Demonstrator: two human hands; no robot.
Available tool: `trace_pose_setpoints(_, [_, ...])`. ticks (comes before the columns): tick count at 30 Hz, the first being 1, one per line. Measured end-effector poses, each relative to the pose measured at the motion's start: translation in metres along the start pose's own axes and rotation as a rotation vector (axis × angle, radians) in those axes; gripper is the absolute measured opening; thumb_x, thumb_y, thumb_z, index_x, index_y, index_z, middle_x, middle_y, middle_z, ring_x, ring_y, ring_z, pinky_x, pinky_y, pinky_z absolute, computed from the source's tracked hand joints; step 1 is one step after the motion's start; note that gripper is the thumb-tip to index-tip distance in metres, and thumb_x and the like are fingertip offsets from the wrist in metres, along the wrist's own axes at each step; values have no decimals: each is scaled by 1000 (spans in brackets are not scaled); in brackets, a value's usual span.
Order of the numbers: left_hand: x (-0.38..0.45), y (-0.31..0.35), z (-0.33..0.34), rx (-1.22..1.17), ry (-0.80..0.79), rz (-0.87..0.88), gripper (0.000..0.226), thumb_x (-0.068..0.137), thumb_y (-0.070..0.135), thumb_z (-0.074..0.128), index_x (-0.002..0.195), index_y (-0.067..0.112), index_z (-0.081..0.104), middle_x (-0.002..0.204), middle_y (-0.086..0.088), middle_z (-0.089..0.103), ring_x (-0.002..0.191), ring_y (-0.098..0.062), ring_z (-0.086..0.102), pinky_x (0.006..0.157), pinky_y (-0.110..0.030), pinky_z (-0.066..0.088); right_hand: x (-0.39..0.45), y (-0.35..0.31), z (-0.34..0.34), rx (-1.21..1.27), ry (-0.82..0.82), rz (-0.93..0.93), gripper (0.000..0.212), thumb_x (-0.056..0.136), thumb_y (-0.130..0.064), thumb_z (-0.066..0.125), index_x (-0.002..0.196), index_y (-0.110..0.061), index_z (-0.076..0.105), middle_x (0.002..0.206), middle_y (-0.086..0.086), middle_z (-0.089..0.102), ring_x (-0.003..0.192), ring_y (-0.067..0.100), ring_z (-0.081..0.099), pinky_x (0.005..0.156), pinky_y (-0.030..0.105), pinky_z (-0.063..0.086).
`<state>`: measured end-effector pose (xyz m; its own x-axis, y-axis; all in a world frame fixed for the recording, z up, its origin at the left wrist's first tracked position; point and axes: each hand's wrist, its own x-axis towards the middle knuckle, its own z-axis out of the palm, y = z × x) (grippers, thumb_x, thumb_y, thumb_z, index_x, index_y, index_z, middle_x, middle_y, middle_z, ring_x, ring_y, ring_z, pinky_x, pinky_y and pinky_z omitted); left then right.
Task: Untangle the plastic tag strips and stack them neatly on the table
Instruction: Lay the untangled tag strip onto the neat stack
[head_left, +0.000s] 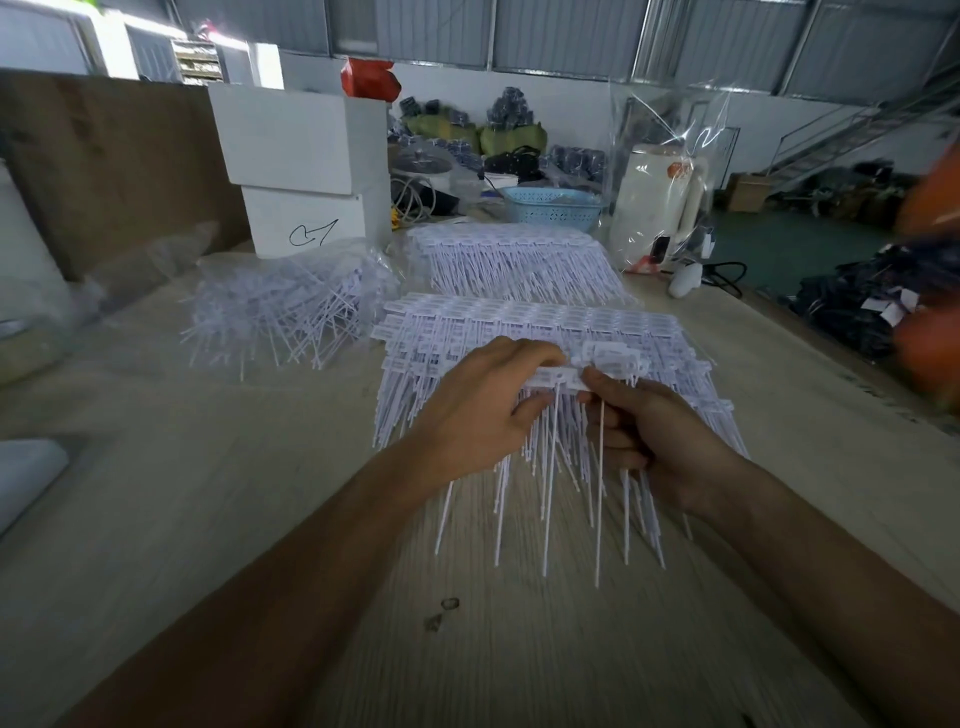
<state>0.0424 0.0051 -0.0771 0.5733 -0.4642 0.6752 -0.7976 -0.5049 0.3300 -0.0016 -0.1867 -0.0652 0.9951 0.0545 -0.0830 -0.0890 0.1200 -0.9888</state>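
Left hand (480, 410): palm down over the near stack, fingers curled; thumb and fingertips pinch the left end of the held strip's head bar.
Right hand (654, 436): just right of the left hand, fingers curled under; thumb and forefinger pinch the right end of the same head bar.
Held strip (558, 378): a short white row of tags, head bar level between the two hands, thin tails hanging toward the near edge of the desk; it sits just above the near stack, at the stack's middle.
Grip: both hands are closed on the held strip, one at each end, knuckles almost touching.
Near stack (519, 325): white tag strips laid flat in overlapping rows, heads to the far side, tails fanning toward the near side and out from under the hands.
Far stack (514, 254): a second tidy pile of strips, just beyond the near stack, same way round.
Loose heap (280, 306): tangled strips partly in clear plastic, left of both stacks and apart from the hands.
Desk (208, 509): pale wood grain; two small dark marks lie near, between the forearms.
White boxes (306, 171): two stacked at the far left, behind the loose heap; the lower one carries a pen scribble.
Blue basket (553, 208): beyond the far stack.
Kettle (660, 202): white, wrapped in clear plastic, at the far right of the desk.
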Motion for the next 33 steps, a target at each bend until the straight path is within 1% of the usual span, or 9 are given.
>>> trace_pose_setpoints(4, [0,-4,1,44,23,60,27,92,12,68,118,8,68,106,-7,71,96,-27,63,78,-36,50,0,1,2,-91,-8,-56,33,95,-36,65,70,-16,59,59,-2,29,50,11,20,37,21,20])
trace_pose_setpoints(9, [3,-7,3,-14,-19,117,16,100,11,58,111,8,70,100,-3,71,89,-17,60,75,-27,43,-4,0,4,-211,-41,-173,41,100,-33,59,62,-20,48,55,-4,23,44,10,19,40,20,22])
trace_pose_setpoints(17, [5,-7,0,-210,-77,11,17,99,9,56,103,2,71,95,-8,72,87,-25,66,82,-39,49,-4,4,4,-328,-38,-233,46,100,-29,58,60,-18,41,48,-6,26,40,9,23,41,22,25])
trace_pose_setpoints(20, [4,-10,-1,-294,-108,-80,15,98,5,58,101,3,73,92,-1,73,84,-7,69,78,-20,51,-2,4,0,-544,-14,-352,41,100,-31,58,67,-8,51,47,-9,32,41,9,27,47,27,25])
trace_pose_setpoints(22, [3,-11,-2,-334,-132,-129,15,98,4,59,102,5,74,88,10,70,80,6,67,76,-10,47,-3,1,2,-725,-2,-463,27,101,-29,57,81,-13,65,48,-13,41,43,3,36,50,18,30])
trace_pose_setpoints(24, [2,-10,-2,-323,-136,-134,14,97,8,62,105,10,73,89,10,71,79,3,67,75,-14,50,-3,3,1,-642,-18,-441,20,97,-34,61,79,-26,66,46,-14,41,41,2,35,48,18,30])
trace_pose_setpoints(28, [2,-3,3,-281,-87,-108,25,96,10,64,118,20,69,92,5,73,79,-7,67,69,-22,53,-1,2,-4,-301,-10,-185,42,80,-50,67,82,-9,60,48,-8,30,41,9,25,43,25,22])
trace_pose_setpoints(31, [4,-2,3,-256,-29,-108,24,96,10,63,118,18,69,90,5,73,77,-8,67,68,-28,54,-1,-1,-3,-172,-40,-136,34,82,-47,69,77,-16,55,53,-9,27,43,7,22,39,21,20])
trace_pose_setpoints(33, [5,-3,3,-260,25,-117,22,95,12,64,116,18,69,90,5,72,78,-9,67,69,-28,54,-2,-2,-2,-123,-51,-100,31,84,-46,68,77,-16,63,56,-7,25,45,8,20,38,19,20])
